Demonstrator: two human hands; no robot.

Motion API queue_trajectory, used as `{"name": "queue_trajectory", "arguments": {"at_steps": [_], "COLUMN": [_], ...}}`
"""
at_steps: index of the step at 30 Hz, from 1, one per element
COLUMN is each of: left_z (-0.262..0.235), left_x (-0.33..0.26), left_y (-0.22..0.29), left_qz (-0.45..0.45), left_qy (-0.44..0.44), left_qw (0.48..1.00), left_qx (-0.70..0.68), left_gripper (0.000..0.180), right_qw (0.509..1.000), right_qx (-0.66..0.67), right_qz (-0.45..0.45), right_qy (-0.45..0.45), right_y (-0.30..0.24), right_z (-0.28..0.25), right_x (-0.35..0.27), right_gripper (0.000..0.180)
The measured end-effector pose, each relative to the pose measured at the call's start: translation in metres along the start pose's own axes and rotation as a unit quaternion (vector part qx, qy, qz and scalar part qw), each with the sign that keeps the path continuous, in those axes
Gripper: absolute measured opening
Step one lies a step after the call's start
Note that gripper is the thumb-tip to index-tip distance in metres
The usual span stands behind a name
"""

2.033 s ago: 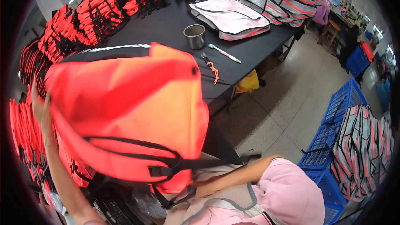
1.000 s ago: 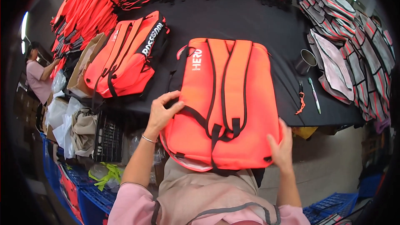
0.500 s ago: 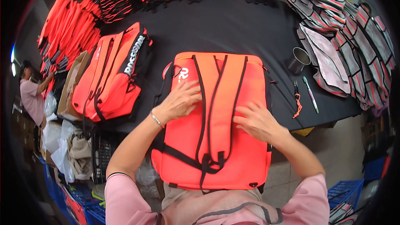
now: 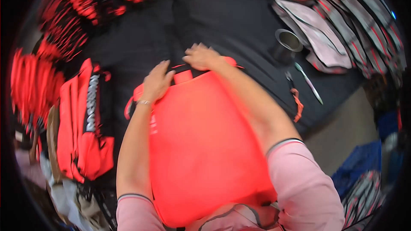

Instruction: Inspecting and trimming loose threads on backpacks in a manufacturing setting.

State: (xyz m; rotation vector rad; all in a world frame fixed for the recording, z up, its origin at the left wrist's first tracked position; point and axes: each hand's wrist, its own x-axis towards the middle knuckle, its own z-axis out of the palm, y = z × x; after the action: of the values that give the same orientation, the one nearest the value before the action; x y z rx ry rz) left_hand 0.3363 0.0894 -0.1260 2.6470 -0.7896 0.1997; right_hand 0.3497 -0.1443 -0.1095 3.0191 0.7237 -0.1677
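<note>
Left hand (image 4: 156, 82) — loosely spread, on backpack (image 4: 199, 141)

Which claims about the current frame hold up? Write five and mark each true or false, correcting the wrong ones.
1. The left hand and right hand are at the far end of the red-orange backpack. True.
2. The bracelet is on the right wrist. False: it is on the left.
3. The toothbrush lies to the right of the thread snips. True.
4. The second backpack is right of the first. False: it is on the left.
5. The metal cup is left of both hands. False: it is to their right.
</note>
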Motion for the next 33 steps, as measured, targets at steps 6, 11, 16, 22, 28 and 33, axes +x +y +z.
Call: {"name": "queue_trajectory", "arguments": {"at_steps": [6,11,16,22,28,33], "left_z": [0.016,0.022,0.017,0.047,0.065,0.055], "left_x": [-0.018,-0.028,-0.024,-0.041,-0.107,-0.147], "left_y": [0.006,-0.01,0.046,0.165,0.182,0.217], "left_qz": [-0.001,-0.021,0.048,-0.026,-0.012,0.002], "left_qy": [0.085,0.088,0.157,0.045,0.006,0.068], "left_qw": [0.995,0.996,0.986,0.999,0.997,0.995], "left_qx": [0.048,0.024,0.023,-0.001,0.07,0.074], "left_gripper": [0.049,0.048,0.052,0.079,0.084,0.076], "right_qw": [0.993,0.928,0.88,0.87,0.866,0.827], "right_qx": [0.053,0.084,-0.047,-0.002,0.207,0.321], "right_qz": [0.042,0.098,0.405,0.437,0.376,0.245], "right_qy": [0.097,0.349,0.244,0.227,0.257,0.39], "right_y": [-0.014,0.012,0.055,0.025,0.004,-0.029], "right_z": [0.007,-0.012,0.043,0.068,0.037,-0.005], "right_x": [-0.016,-0.132,-0.269,-0.3,-0.304,-0.237], "right_gripper": [0.032,0.022,0.021,0.023,0.02,0.021]}}
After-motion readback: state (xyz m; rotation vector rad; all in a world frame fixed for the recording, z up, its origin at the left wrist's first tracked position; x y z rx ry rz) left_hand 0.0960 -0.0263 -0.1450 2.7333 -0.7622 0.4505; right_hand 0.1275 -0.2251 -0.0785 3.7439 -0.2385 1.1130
